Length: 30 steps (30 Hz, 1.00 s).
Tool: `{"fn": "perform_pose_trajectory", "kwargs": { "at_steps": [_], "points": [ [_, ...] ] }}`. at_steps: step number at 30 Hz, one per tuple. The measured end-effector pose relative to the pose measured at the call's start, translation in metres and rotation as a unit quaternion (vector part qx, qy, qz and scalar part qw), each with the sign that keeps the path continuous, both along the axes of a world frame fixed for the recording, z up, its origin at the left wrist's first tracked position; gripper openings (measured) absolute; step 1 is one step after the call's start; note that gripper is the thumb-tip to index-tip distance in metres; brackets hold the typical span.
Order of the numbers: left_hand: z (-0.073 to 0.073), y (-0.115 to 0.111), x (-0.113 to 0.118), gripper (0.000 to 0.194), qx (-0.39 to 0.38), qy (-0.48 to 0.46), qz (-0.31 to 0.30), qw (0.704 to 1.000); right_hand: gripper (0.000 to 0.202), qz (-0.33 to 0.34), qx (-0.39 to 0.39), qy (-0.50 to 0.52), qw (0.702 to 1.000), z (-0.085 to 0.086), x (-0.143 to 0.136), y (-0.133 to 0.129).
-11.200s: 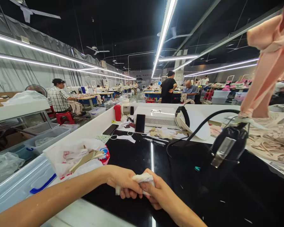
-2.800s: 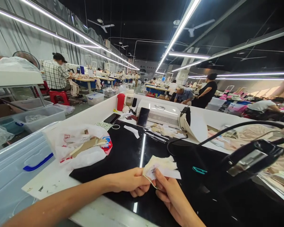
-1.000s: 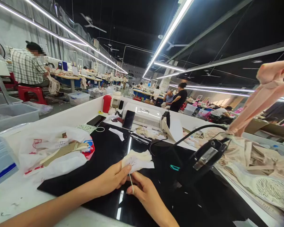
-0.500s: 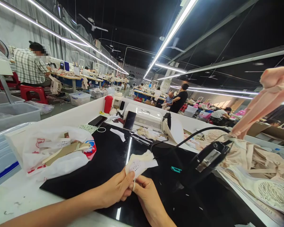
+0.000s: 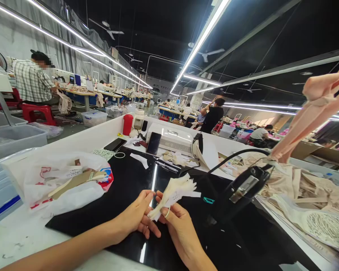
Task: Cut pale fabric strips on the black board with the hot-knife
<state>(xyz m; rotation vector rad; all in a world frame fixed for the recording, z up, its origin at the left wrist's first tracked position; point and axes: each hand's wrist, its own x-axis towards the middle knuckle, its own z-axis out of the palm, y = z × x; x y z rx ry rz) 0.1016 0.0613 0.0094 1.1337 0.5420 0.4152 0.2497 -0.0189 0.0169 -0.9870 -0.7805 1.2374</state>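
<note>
A small bundle of cream fabric strips fans out above the black mat, with a printed white paper slip lying along it. My right hand is closed round its lower end, thumb on the near side. A thin pale elastic loop shows by that thumb; whether it circles the bundle I cannot tell. My left hand is just to the left, its fingers loosely spread near the bundle's tail and not gripping it.
A plastic bag with cut pieces lies left. At the back are a phone and a white machine. To the right are a black cutting device, a teal clip and heaped beige fabric. Co-workers sit beyond.
My left hand has let go of the bundle and opened. The bundle has shifted right in my right hand, and its strips now fan out more.
</note>
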Motion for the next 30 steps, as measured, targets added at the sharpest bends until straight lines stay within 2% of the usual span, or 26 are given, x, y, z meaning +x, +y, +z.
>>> {"fn": "perform_pose_trajectory", "kwargs": {
  "at_steps": [2, 5, 7, 10, 16, 22, 25, 30],
  "points": [
    [0.006, -0.002, -0.001, 0.076, -0.017, 0.029, -0.016, 0.999, 0.043, 0.001, -0.004, -0.005, 1.0, 0.002, 0.0, -0.001],
    [0.014, -0.006, -0.003, 0.061, -0.034, 0.055, -0.073, 0.995, 0.041, 0.018, -0.002, -0.025, 1.0, 0.003, -0.003, -0.004],
    [0.016, -0.007, -0.004, 0.053, -0.053, 0.061, -0.084, 0.993, 0.042, 0.035, -0.006, -0.038, 0.999, 0.001, -0.005, -0.005],
    [0.015, -0.005, -0.004, 0.042, -0.093, 0.06, -0.061, 0.992, 0.043, 0.053, -0.002, -0.062, 0.997, -0.002, -0.007, -0.005],
    [0.018, -0.005, -0.004, 0.039, -0.115, 0.038, -0.047, 0.992, 0.049, 0.053, -0.003, -0.047, 0.997, -0.003, -0.006, -0.005],
    [0.023, -0.007, -0.005, 0.039, -0.125, 0.024, -0.015, 0.992, 0.048, -0.003, -0.004, 0.007, 1.0, -0.003, -0.003, -0.002],
    [0.023, -0.004, -0.006, 0.029, -0.086, 0.025, 0.019, 0.996, 0.043, -0.026, 0.014, 0.02, 0.999, -0.001, 0.0, 0.0],
    [0.032, 0.004, -0.009, 0.014, 0.064, 0.066, 0.076, 0.993, 0.039, -0.02, 0.029, -0.004, 0.999, 0.004, 0.0, 0.001]
  ]
}}
